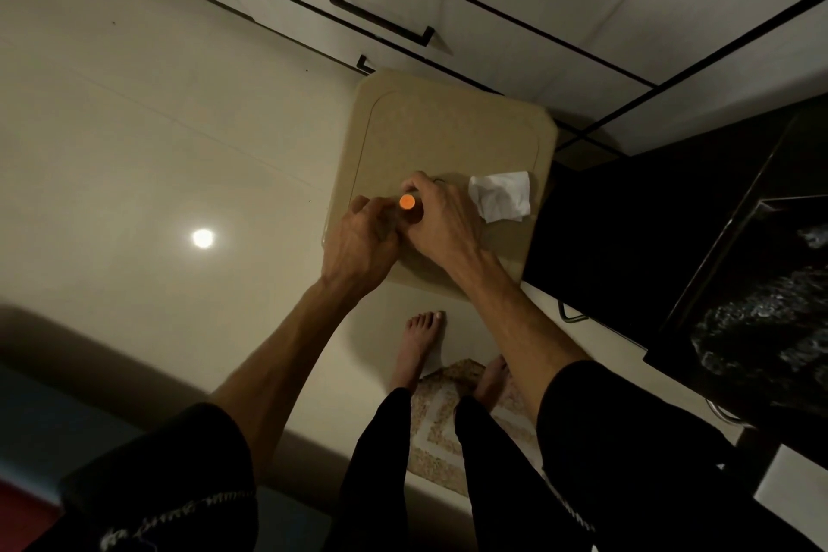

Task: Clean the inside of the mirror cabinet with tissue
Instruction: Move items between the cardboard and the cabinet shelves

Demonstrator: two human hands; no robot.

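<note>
The tissue [500, 196], a crumpled white piece, lies loose on the beige stool top [452, 130], near its edge at about three o'clock from the hands, touched by neither hand. Just beside it, at nine o'clock, the right hand [437, 222] curls its fingers round a small dark bottle with an orange cap [407, 202], which stands upright on the stool top. The left hand [360, 244] meets the bottle from the eight o'clock side with fingers bent in against it, though whether it truly grips the bottle or only steadies it cannot be told in this dim light. The mirror cabinet itself is not in view, so its state cannot be judged. White drawer fronts with dark handles [381, 16] run across at twelve o'clock, a dark counter [672, 238] stands at three o'clock, and the person's bare feet rest by a speckled mat [448, 426] at six o'clock. The step in hand seems to be setting cabinet contents aside on the stool, or handling a bottle of cleaner; wiping looks not yet begun. The next move likely calls for letting go of the bottle, reaching toward three o'clock, and pinching up the light tissue without knocking the bottle over.
</note>
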